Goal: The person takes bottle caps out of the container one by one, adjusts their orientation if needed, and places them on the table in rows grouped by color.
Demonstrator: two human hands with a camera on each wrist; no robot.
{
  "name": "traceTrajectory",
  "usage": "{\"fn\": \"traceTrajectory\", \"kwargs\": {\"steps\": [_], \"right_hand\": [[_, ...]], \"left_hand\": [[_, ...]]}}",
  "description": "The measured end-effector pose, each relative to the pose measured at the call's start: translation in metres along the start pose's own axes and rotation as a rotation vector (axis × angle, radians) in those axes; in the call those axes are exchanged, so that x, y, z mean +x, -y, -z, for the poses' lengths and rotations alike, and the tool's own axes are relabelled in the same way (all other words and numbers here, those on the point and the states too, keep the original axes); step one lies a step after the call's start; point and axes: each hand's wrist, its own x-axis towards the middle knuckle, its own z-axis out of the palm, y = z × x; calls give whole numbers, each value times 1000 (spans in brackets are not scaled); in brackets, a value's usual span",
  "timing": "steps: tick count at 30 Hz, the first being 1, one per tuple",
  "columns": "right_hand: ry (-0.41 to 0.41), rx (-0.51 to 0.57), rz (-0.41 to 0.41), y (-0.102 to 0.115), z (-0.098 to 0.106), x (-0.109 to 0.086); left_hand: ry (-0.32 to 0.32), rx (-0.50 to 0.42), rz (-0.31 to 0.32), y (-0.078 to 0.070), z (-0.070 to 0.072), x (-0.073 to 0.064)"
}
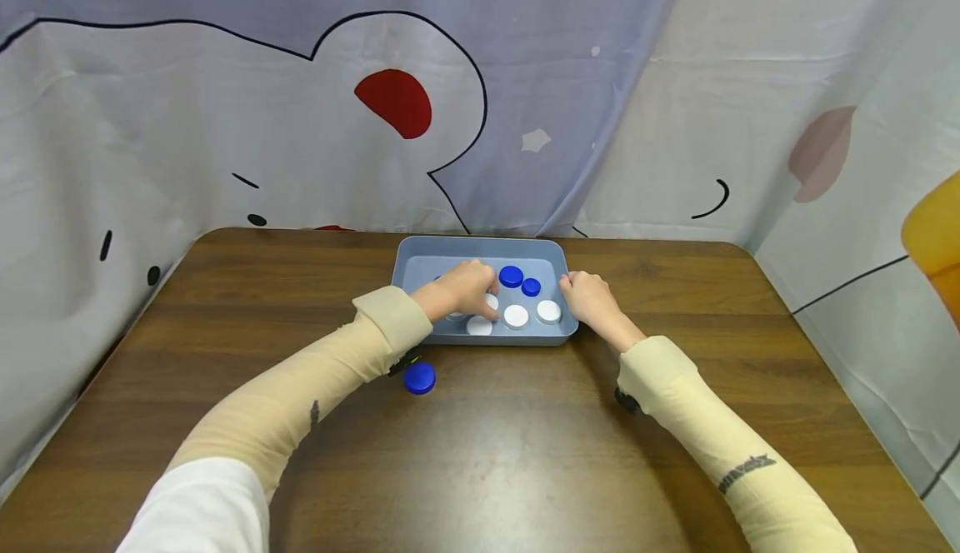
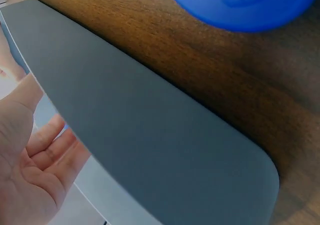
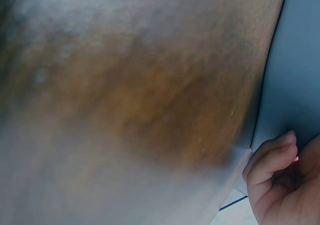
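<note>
My left hand (image 1: 467, 286) reaches over the front wall of a blue-grey tray (image 1: 480, 246), thumb and forefinger on either side of a white cap (image 1: 492, 301), pinching it. In the left wrist view its other fingers (image 2: 62, 155) curl loosely behind the wall. More white caps, including a front one (image 1: 478, 326) and a right one (image 1: 548, 311), lie around it. Two blue caps, a larger (image 1: 512, 276) and a smaller (image 1: 531, 287), sit behind them. At the tray's right side, my right hand (image 1: 592, 299) grips the rim with curled fingers (image 3: 272, 167).
One blue cap (image 1: 420, 378) lies on the brown wooden table (image 1: 480, 453), in front of the tray's left corner and close under my left wrist. A patterned curtain (image 1: 262, 120) hangs behind the table's back edge. The tray's walls stand low around the caps.
</note>
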Motion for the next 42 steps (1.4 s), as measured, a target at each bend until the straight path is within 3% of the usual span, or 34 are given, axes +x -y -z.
{"fn": "traceTrajectory", "kwargs": {"steps": [42], "right_hand": [[8, -13, 21, 1, 1, 0]], "left_hand": [[-35, -20, -22, 2, -7, 5]]}}
